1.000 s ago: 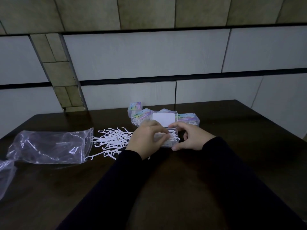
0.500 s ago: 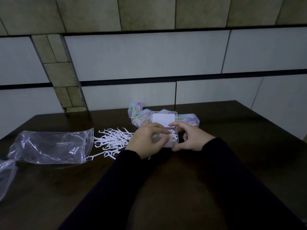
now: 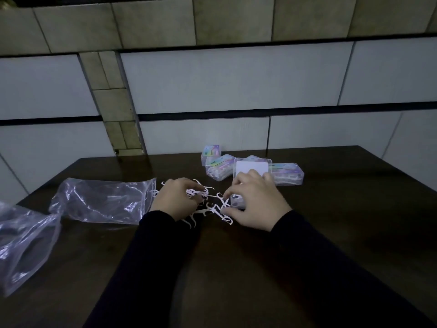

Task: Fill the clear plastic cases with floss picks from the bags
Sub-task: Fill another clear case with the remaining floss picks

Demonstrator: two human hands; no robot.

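Note:
An open clear plastic case (image 3: 237,201) sits at the middle of the dark table, its lid (image 3: 252,165) with a white label standing up behind it. My right hand (image 3: 254,203) covers most of the case, and its thumb and forefinger grip the case's left end. Loose white floss picks (image 3: 212,210) lie scattered between my hands. My left hand (image 3: 176,201) is on the pile to the left of the case, its fingers curled round a bunch of picks. What is inside the case is hidden by my right hand.
Behind the open case lie three closed cases with coloured labels (image 3: 218,170) (image 3: 211,152) (image 3: 288,176). An empty clear bag (image 3: 104,200) lies left of the picks, and another bag (image 3: 23,245) at the table's left edge. A tiled wall stands right behind the table (image 3: 354,209).
My left hand has left the case and moved left onto the pile of picks. My right hand has shifted over the case and holds its left end.

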